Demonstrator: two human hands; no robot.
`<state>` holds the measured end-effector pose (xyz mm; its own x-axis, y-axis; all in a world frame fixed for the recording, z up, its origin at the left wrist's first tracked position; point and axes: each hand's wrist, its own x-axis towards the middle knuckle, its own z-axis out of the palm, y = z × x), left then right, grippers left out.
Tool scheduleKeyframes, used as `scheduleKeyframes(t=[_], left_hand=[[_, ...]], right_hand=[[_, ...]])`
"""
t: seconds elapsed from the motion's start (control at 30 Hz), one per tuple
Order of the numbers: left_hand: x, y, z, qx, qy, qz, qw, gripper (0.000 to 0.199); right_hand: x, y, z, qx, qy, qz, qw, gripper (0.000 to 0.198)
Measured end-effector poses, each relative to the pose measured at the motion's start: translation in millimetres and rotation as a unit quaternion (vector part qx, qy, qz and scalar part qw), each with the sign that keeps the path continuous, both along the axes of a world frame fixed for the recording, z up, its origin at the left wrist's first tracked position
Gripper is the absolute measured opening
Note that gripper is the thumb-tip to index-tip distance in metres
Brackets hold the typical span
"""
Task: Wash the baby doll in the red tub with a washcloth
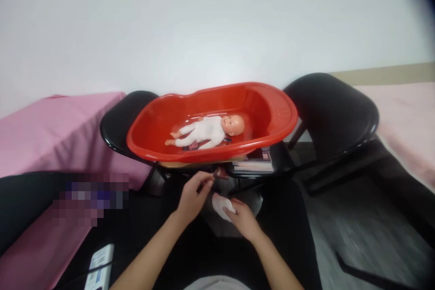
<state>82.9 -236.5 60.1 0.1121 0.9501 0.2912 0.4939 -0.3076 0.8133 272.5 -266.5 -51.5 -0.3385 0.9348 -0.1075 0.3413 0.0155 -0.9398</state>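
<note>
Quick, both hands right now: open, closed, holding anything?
Left hand: curled below the red tub; can't tell whether it grips anything.
Right hand: closed on a flat white item.

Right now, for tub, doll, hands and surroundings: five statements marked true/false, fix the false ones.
1. The doll lies inside the tub. True.
2. The tub is blue. False: it is red.
3. The right hand holds a white item. True.
4. The left hand rests on the doll. False: it is in front of the tub, apart from the doll.
5. Pink cloth shows at the picture's left. True.
</note>
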Motion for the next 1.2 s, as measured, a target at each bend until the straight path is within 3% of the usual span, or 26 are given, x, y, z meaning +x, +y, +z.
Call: scheduleKeyframes(t=[0.13, 0.27, 0.4, 0.47, 0.57, 0.67, 0.73, 0.8, 0.83, 0.93, 1.0, 1.07, 1.1, 1.13, 1.17, 1.2], left_hand=[[-13.3, 47.0, 48.3, 0.055, 0.017, 0.097, 0.994, 0.02], [-17.6, 106.9, 62.2, 0.044, 0.03, 0.092, 0.994, 0.02], [-17.6, 162.3, 44.9, -0.04, 0.044, 0.086, 0.995, 0.022], [-17.6, 185.2, 32.1, -0.081, 0.101, 0.055, 0.99, 0.036], [-18.2, 211.8, 13.0, -0.082, 0.197, -0.034, 0.976, 0.054], [-20.6, 228.5, -7.3, -0.042, 0.279, -0.174, 0.943, 0.05], [-24.4, 234.9, -23.0, -0.005, 0.32, -0.257, 0.912, 0.044], [-29.6, 239.0, -39.4, 0.026, 0.321, -0.3, 0.898, 0.044], [-32.4, 240.7, -47.1, 0.039, 0.311, -0.309, 0.898, 0.045], [-38.9, 246.4, -64.9, 0.055, 0.278, -0.311, 0.907, 0.045], [-41.3, 251.8, -71.5, 0.056, 0.285, -0.307, 0.907, 0.044], [-43.0, 258.8, -75.4, 0.077, 0.315, -0.298, 0.898, 0.048], [-44.0, 262.5, -77.0, 0.096, 0.333, -0.285, 0.894, 0.05], [-45.2, 266.2, -78.3, 0.115, 0.352, -0.264, 0.891, 0.052], [-46.5, 269.8, -79.4, 0.132, 0.369, -0.235, 0.89, 0.053], [-47.9, 273.0, -80.0, 0.143, 0.384, -0.199, 0.89, 0.054]], right_hand=[[-7.2, -0.6, -6.4, -0.017, 0.01, -0.006, 1.0, 0.04], [-8.9, -11.2, -14.9, -0.013, -0.014, 0.001, 1.0, 0.041], [-13.8, -14.2, -24.5, -0.031, 0.014, 0.015, 0.999, 0.036], [-18.8, -11.8, -28.7, -0.047, 0.037, 0.019, 0.998, 0.039], [-22.9, -10.3, -29.9, -0.085, 0.071, 0.012, 0.994, 0.051], [-18.7, -3.8, -16.6, -0.127, 0.111, 0.015, 0.986, 0.06], [-18.4, 20.0, 1.7, -0.115, 0.136, 0.028, 0.984, 0.054], [-31.6, 69.5, 23.2, -0.092, 0.142, 0.014, 0.986, 0.049], [-45.9, 102.9, 33.2, -0.083, 0.143, 0.002, 0.986, 0.055], [-115.8, 211.3, 56.6, -0.054, 0.169, -0.108, 0.978, 0.07], [-163.6, 261.9, 69.6, -0.101, 0.154, -0.18, 0.966, 0.065], [-185.6, 276.4, 85.6, -0.14, 0.036, -0.323, 0.935, 0.057], [-182.1, 269.1, 95.6, -0.126, 0.003, -0.321, 0.939, 0.054], [-169.1, 253.4, 106.7, -0.094, -0.009, -0.268, 0.959, 0.051], [-148.1, 231.6, 118.9, -0.042, 0.01, -0.116, 0.992, 0.045], [-122.1, 206.8, 131.8, -0.003, 0.04, 0.07, 0.997, 0.039]])
